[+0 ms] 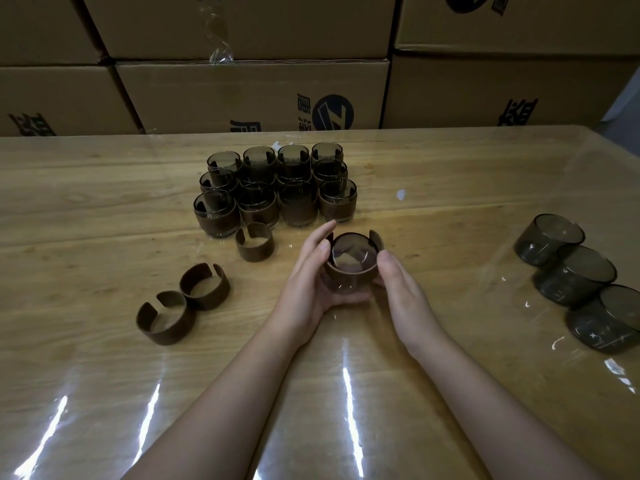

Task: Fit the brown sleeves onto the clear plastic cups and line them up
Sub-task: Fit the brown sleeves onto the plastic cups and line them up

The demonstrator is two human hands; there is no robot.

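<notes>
Both our hands, left hand (308, 282) and right hand (401, 289), cup a clear cup (349, 268) mid-frame, fingers curled round it, its brown sleeve (375, 239) partly on.

Your left hand (308, 282) and right hand (401, 289) cup a clear cup (349, 265), brown sleeve (360, 270) partly round it. Sleeved cups (277, 188) grouped in rows beyond. Three loose sleeves (204, 289) left; three bare cups (575, 278) right, on the table (104, 202).

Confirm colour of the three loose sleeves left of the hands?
Dark brown, plain, no pattern: sleeves. Head view, the only one.
</notes>
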